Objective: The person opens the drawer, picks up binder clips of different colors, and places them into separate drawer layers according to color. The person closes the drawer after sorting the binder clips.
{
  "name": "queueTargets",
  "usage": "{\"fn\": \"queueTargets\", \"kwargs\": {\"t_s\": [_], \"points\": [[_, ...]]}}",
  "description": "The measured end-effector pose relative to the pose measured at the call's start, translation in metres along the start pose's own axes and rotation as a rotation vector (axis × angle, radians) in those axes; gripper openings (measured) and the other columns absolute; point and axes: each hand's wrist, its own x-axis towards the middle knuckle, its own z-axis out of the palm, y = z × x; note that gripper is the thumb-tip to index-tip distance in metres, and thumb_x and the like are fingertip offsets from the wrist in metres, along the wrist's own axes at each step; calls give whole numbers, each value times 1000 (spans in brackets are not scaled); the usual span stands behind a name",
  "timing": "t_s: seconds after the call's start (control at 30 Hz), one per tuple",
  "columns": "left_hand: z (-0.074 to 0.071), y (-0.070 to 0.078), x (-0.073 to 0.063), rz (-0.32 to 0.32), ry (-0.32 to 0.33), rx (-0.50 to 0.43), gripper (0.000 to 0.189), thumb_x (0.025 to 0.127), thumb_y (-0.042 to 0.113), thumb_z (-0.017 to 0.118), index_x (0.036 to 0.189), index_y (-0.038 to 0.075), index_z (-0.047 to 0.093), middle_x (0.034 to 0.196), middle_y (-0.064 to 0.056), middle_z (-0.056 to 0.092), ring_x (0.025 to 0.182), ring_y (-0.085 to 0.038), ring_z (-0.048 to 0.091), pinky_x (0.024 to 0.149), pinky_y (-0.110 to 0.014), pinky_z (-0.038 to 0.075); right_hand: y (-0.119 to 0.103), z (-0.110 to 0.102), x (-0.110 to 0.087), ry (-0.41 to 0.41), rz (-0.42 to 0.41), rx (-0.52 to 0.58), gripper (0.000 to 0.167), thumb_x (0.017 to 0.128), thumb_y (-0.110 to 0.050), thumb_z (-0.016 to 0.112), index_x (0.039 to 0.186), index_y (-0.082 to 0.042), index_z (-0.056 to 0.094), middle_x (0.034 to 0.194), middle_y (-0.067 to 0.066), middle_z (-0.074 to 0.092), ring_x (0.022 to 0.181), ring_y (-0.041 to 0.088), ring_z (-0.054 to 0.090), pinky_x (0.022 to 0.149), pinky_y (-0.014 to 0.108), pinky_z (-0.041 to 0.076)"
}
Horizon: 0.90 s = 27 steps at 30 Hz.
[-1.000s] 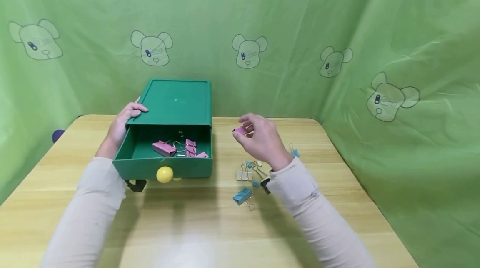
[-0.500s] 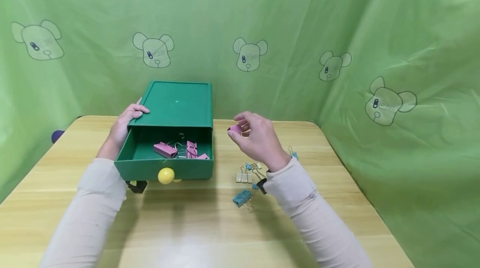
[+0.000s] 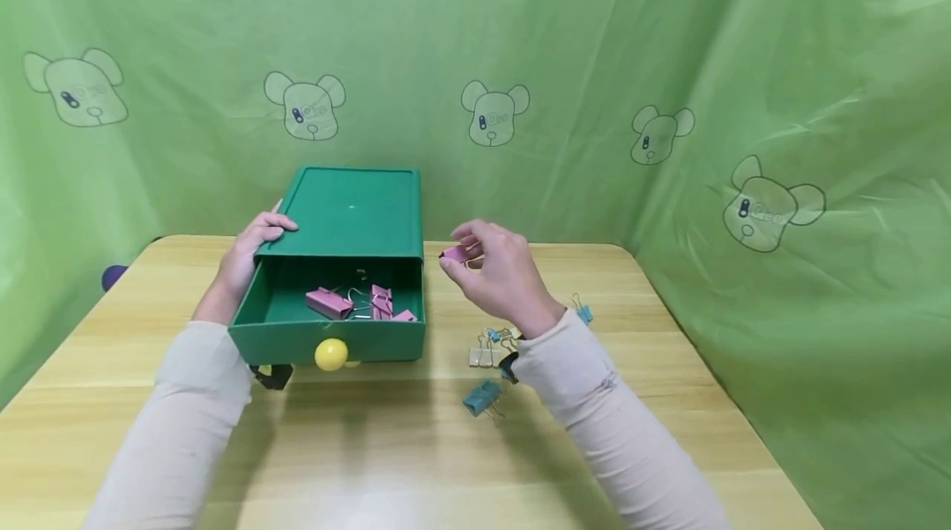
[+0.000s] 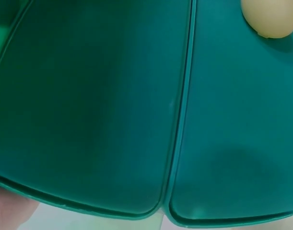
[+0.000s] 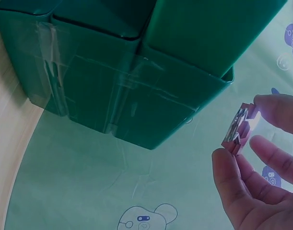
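My right hand (image 3: 505, 274) pinches a pink binder clip (image 3: 454, 254) between thumb and fingers, just right of the pulled-out top drawer (image 3: 327, 340). That clip (image 5: 240, 128) also shows in the right wrist view, apart from the green drawer unit (image 3: 349, 212). At the unit's left side, my left hand (image 3: 245, 253) rests with its fingers over the top edge. Several pink binder clips (image 3: 329, 303) lie in the drawer, which has a yellow knob (image 3: 331, 354). Green panels and part of the left hand (image 4: 9, 208) appear in the left wrist view.
Gold and blue binder clips lie on the wooden table (image 3: 371, 456) below the right forearm, including a blue one (image 3: 482, 398). Another blue clip (image 3: 583, 313) lies farther right. Clear tape (image 5: 93, 72) runs across the unit's side. Green curtains (image 3: 572, 59) surround the table.
My right hand has moved slightly left toward the drawer with the pink binder clip. My left hand keeps its place on the drawer unit. The head view has shifted a little.
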Motion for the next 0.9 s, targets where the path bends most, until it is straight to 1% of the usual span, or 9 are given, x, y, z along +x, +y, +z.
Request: {"fn": "queueTargets", "kwargs": {"t_s": [0.17,0.43,0.6,0.8,0.9], "points": [[1,-2,-1,-2,8,-3,37,102,18,30,93,36,60,163,-3,-3,145,-35,-9,112,-60,-1,-4,4,2,-12,-20,8,25,88,-17,72,106,-2,64,94,6,67,83,19,68,74,30,56],[1,-1,3,10,17,4,39,102,17,31,92,36,63,163,-4,-3,146,-32,-11,113,-56,-4,-9,7,5,-14,-43,-2,25,87,-17,73,106,-3,64,94,5,67,82,18,68,74,30,56],[2,1,4,6,13,14,35,102,19,32,93,35,61,163,-3,-2,146,-33,-10,112,-58,-3,-11,7,8,-18,-55,9,25,88,-18,72,106,-3,64,94,5,67,82,17,67,75,29,56],[-1,1,2,-36,11,41,31,103,24,31,97,36,60,163,1,-3,145,-34,-9,111,-62,0,-15,8,10,-40,-60,23,26,88,-18,72,107,-3,64,94,4,67,83,16,66,74,27,55],[-2,0,1,-50,3,43,30,104,26,32,98,36,59,163,1,-4,145,-34,-10,111,-62,0,-16,10,11,-53,-49,37,27,88,-18,72,108,-3,64,94,4,66,83,16,66,74,29,56]]}}
